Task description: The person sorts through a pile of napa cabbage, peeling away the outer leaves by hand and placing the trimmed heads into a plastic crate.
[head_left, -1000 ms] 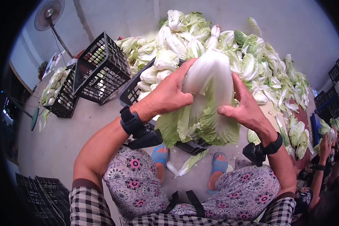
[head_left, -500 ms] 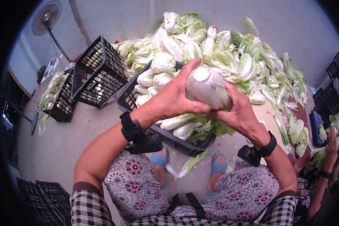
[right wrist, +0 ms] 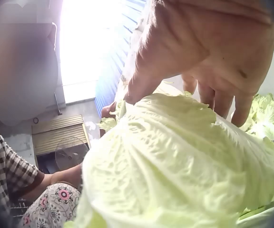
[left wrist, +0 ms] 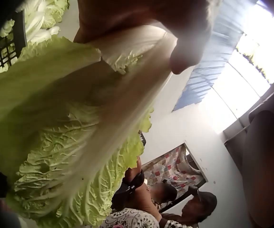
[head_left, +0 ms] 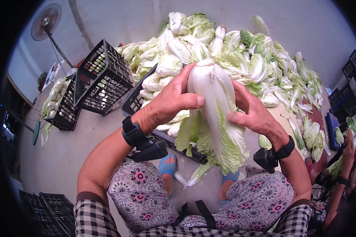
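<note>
A napa cabbage (head_left: 211, 85) is held up before the body between both hands, its white cut base at the top and loose green leaves hanging down. My left hand (head_left: 166, 102) grips its left side near the base, thumb across the front. On the opposite side, lower down, my right hand (head_left: 258, 117) holds it with the thumb in front and the fingers behind. Ribbed leaves of the cabbage (left wrist: 75, 142) fill much of the left wrist view. In the right wrist view, fingers (right wrist: 244, 109) curve over the far side of the cabbage. Behind it stands a black crate (head_left: 131, 103) of trimmed cabbages.
A large heap of cabbages and loose leaves (head_left: 261, 65) lies against the wall. More black crates (head_left: 103, 85) stand at left, near a fan (head_left: 46, 21). A fallen leaf (head_left: 197, 174) lies between the feet. Another person's hand (head_left: 347, 152) shows at far right.
Both hands have turned the cabbage: its base tipped toward the head camera half a second ago, and now points up and away with the leaves hanging toward the lap.
</note>
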Available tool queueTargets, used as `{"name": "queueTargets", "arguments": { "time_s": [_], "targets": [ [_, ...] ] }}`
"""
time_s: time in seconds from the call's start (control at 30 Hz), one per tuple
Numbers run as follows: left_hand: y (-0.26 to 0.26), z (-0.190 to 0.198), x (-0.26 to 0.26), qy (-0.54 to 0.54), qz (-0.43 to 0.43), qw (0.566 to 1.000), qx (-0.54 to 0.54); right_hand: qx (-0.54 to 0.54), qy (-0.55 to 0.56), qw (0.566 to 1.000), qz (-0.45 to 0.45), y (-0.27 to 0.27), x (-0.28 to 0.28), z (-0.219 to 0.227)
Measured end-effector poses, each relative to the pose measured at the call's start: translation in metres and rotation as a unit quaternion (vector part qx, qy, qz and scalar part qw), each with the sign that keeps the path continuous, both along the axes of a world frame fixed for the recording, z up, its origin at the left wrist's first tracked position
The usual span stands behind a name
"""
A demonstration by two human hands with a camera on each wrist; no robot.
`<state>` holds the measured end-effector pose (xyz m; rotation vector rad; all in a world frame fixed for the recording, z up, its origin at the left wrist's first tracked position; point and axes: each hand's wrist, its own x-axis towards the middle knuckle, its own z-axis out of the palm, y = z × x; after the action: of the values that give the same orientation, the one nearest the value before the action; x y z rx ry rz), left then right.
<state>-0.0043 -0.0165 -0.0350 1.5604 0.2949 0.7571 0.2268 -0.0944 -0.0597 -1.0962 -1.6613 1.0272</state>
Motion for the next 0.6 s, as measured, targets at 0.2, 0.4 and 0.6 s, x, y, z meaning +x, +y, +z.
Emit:
{"name": "queueTargets", "arguments": {
  "time_s": [0.2,0.4,0.6],
  "targets": [
    [-0.006,0.005,0.004,0.051,0.071,0.995,0.052,-0.033,0.043,0.998,-0.027,-0.008,-0.019,0.014],
    [0.005,-0.004,0.003,-0.013,0.083,0.996,-0.042,-0.051,0.041,0.998,-0.015,-0.004,-0.011,0.015],
    [0.008,-0.006,0.002,0.011,0.071,0.996,-0.054,0.002,0.041,0.998,-0.045,-0.009,-0.021,0.018]
  ]
}}
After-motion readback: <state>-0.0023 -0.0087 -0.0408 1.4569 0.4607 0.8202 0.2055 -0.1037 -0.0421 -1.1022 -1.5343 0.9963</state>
